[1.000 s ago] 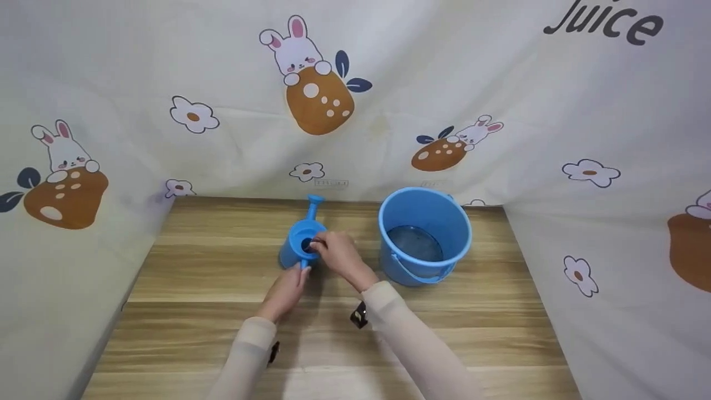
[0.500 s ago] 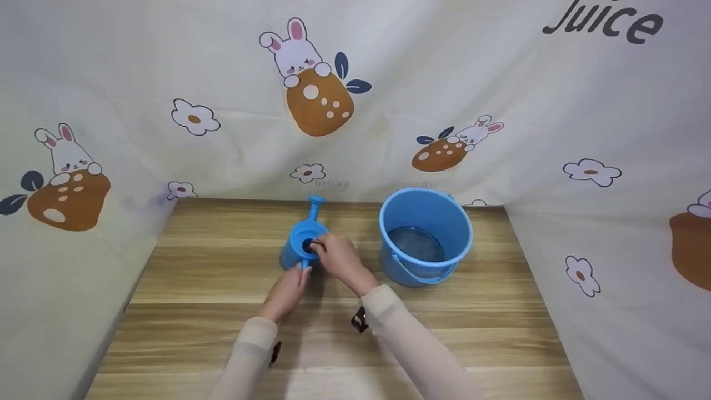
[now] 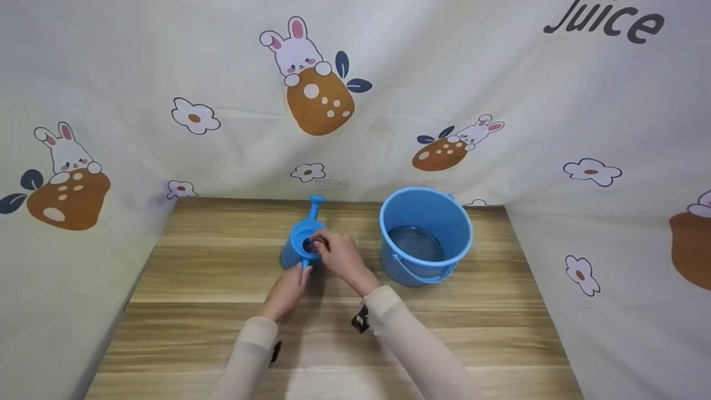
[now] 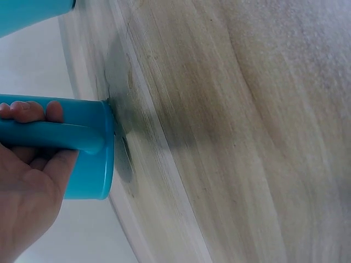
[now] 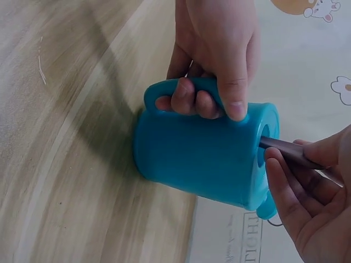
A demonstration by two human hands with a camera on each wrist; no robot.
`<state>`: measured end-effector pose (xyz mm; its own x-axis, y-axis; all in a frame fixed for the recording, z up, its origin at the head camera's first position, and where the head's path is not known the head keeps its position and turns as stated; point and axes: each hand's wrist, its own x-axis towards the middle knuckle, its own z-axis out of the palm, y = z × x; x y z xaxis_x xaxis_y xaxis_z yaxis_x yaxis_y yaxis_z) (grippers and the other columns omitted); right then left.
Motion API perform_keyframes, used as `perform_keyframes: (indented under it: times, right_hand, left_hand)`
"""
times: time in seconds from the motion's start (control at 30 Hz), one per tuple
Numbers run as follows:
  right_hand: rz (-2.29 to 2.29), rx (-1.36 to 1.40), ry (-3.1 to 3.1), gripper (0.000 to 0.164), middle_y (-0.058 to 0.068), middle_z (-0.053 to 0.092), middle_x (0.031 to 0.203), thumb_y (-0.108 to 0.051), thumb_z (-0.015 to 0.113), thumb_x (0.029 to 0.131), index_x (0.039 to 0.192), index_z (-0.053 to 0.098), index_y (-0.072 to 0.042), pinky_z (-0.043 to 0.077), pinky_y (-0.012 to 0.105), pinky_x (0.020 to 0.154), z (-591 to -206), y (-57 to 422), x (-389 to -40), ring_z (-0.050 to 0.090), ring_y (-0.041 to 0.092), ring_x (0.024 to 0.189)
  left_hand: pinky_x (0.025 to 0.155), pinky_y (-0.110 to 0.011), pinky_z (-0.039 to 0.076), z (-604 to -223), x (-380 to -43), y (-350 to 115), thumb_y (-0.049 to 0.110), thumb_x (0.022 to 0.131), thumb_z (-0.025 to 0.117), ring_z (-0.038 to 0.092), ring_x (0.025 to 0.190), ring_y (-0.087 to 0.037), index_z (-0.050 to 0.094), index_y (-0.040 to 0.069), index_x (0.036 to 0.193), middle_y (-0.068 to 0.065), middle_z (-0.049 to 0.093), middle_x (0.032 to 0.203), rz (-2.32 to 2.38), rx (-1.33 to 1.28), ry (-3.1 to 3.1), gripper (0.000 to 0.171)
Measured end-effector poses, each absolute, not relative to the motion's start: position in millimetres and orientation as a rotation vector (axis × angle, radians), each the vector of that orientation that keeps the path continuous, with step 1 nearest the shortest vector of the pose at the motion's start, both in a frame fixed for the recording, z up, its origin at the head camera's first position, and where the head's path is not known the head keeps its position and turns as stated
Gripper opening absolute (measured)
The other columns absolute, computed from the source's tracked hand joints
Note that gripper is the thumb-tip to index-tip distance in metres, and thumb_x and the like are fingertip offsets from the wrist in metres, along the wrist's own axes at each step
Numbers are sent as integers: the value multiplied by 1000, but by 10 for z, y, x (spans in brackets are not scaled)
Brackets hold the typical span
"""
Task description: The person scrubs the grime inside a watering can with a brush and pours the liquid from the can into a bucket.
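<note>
This was a small booth, rabbit-printed cloth (image 3: 444, 66) walling a wood-grain surface (image 3: 511, 333). The wider room was unclear.

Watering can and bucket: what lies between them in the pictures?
The head view shows the right hand, plus bare wooden tabletop, between watering can and bucket.

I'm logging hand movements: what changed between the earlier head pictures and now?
The right hand shifted its fingers slightly upward in the head view at the blue plastic watering can, pinching a dark slender stick. No grip visibly changed. The left hand on the can's curved handle and the round blue plastic bucket stayed put.
</note>
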<state>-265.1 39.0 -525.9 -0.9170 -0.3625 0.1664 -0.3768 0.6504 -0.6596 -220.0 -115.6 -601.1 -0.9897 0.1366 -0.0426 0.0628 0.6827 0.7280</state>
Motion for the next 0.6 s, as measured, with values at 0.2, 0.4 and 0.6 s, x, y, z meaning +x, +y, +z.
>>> perform_keyframes:
  times: [0.2,0.4,0.6]
  right_hand:
    - [1282,628,-2781,16,7,75,98,-15,58,101,109,71,-10,55,24,73,-5189,422,-2639,68,12,80]
    - [1452,613,-2708,16,10,75,98,-13,58,101,107,71,-7,57,24,70,-5124,459,-2623,70,14,79]
    - [1515,556,-2662,15,11,73,84,-11,59,99,105,72,-8,50,21,60,-5112,492,-2622,69,15,72]
  left_hand:
    - [81,-46,48,-6001,-2201,-1147,25,109,40,52,80,-21,53,6,96,-3,47,80,1204,142,2781,26]
    - [78,-44,47,-5995,-2201,-1141,26,109,40,49,77,-19,52,8,94,-1,44,79,1203,122,2773,27]
    - [79,-44,46,-6000,-2209,-1141,24,109,40,49,78,-20,52,8,92,0,41,77,1208,157,2784,26]
